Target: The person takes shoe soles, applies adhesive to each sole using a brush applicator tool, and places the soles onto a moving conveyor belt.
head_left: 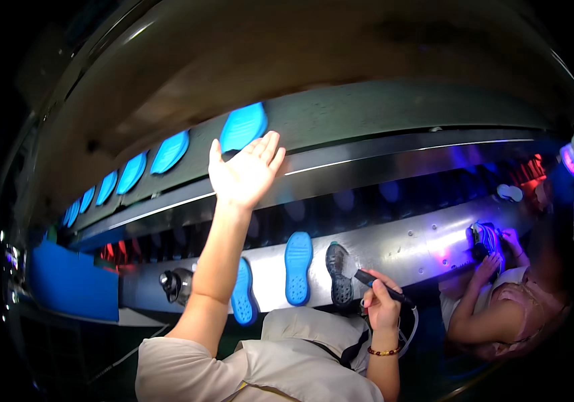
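Note:
My left hand [245, 173] reaches far up and forward, palm showing and fingers spread, with nothing in it. Its fingertips are beside a blue shoe sole [244, 124] on the upper conveyor belt; whether they touch it I cannot tell. In my right hand [383, 305] is a brush [375, 278] with a black handle, and a pale cord or tube runs from its rear. The pale bristles lie on a dark shoe sole [342, 288] on the metal bench. Left of that are two blue soles, one [297, 268] upright in view and one [243, 295] partly behind my left forearm.
Several more blue soles [169, 153] line the upper belt to the left. A metal rail [394, 151] separates belt and bench [394, 244]. A dark, rounded container [178, 285] stands at left near a blue panel [72, 275]. At right, a co-worker's hands [491, 264] hold a shoe under purple light.

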`<act>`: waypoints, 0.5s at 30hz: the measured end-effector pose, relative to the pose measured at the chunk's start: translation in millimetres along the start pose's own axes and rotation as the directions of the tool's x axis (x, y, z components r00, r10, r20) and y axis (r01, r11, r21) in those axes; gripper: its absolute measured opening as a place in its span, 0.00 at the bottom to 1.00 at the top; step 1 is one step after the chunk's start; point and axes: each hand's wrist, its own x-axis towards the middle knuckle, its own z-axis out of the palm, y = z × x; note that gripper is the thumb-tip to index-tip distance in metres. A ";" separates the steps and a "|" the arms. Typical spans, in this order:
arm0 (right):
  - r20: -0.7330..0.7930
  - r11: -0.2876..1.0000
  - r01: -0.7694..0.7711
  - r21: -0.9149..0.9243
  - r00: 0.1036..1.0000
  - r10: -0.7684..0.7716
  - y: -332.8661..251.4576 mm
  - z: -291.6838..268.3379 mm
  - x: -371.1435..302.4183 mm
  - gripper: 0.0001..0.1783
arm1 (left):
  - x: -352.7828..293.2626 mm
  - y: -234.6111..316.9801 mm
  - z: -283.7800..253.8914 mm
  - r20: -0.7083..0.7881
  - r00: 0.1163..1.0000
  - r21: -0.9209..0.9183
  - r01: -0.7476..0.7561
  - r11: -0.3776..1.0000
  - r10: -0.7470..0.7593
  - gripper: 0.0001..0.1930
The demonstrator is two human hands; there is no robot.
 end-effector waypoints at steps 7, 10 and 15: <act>-0.057 0.999 -0.049 0.006 0.997 0.050 -25.2 -28.9 58.2 0.12 | 170.6 -52.6 48.3 -0.062 0.997 0.924 0.071 0.375 -0.037 0.25; -0.273 1.000 0.022 0.006 0.962 -0.019 -24.7 -58.7 54.9 0.11 | 278.0 -122.7 25.1 -0.072 0.997 0.988 0.067 -0.138 -0.025 0.23; -0.332 0.996 -0.084 -0.004 0.940 0.077 -17.3 -61.8 60.7 0.11 | 309.6 -95.6 24.3 0.083 0.992 0.628 0.023 -0.777 0.097 0.21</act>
